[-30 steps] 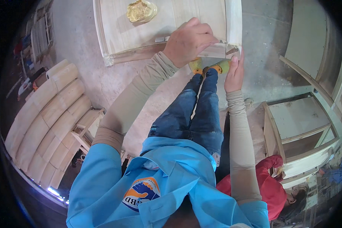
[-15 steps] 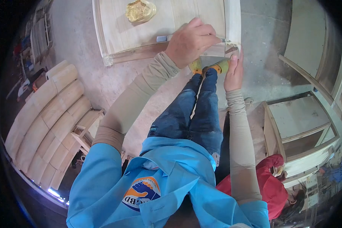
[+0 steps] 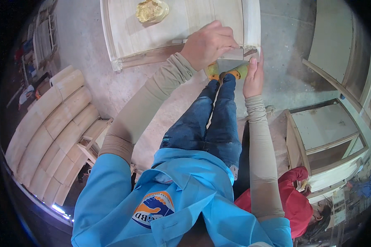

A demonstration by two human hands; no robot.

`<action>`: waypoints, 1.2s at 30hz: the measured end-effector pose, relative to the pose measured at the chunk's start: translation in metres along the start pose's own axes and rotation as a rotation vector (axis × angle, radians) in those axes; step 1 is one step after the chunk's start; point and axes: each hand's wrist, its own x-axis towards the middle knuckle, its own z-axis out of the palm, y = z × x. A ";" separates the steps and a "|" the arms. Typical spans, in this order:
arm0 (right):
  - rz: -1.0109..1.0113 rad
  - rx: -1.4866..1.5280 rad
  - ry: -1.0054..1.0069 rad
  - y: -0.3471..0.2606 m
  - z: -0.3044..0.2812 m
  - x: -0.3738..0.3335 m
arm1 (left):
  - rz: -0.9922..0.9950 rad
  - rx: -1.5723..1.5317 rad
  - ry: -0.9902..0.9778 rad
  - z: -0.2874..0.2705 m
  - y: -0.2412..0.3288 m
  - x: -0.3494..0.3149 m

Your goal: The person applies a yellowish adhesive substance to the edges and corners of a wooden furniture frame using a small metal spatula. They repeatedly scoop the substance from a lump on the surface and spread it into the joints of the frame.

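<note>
A pale wooden furniture piece [image 3: 212, 12] with a framed edge lies in front of me. My left hand [image 3: 210, 44] is closed around a slim tool [image 3: 179, 41] with a pale handle. Its working end is hidden by my fingers, close to the right corner of the front rail. My right hand [image 3: 253, 78] grips that corner, thumb on the near face and fingers along the outer side. A brown patch [image 3: 250, 52] shows on the corner between my hands. On the panel sits a yellowish, crusted lump of paste [image 3: 151, 11] in a small holder.
Stacked curved wooden panels [image 3: 49, 131] stand at the left. Wooden cabinet frames [image 3: 327, 131] are at the right, where a person in a red top [image 3: 290, 197] works. My shoes [image 3: 239, 72] are on the concrete floor [image 3: 165, 103] below the rail.
My left hand has turned slightly, and the tool's handle shows less and lies a little differently. My right hand stays at the corner.
</note>
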 end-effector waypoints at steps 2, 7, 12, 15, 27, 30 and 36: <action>0.001 0.007 0.012 -0.002 0.001 0.001 | -0.004 -0.008 -0.003 -0.002 -0.001 0.002; 0.047 -0.004 -0.029 0.001 0.000 -0.001 | -0.004 0.002 0.021 0.001 -0.002 0.003; 0.030 0.019 -0.021 0.000 0.000 -0.001 | -0.031 0.040 -0.003 -0.009 -0.002 0.001; 0.013 0.016 -0.018 0.001 -0.001 -0.002 | -0.036 0.039 -0.017 -0.010 -0.004 -0.001; 0.043 0.060 -0.015 0.000 0.000 -0.001 | 0.077 0.208 -0.011 -0.005 0.011 0.030; 0.024 0.065 0.007 0.005 0.002 -0.001 | 0.111 0.287 -0.028 -0.004 0.017 0.038; -0.011 0.035 0.017 0.003 0.002 -0.001 | 0.145 0.368 -0.122 -0.009 0.029 0.049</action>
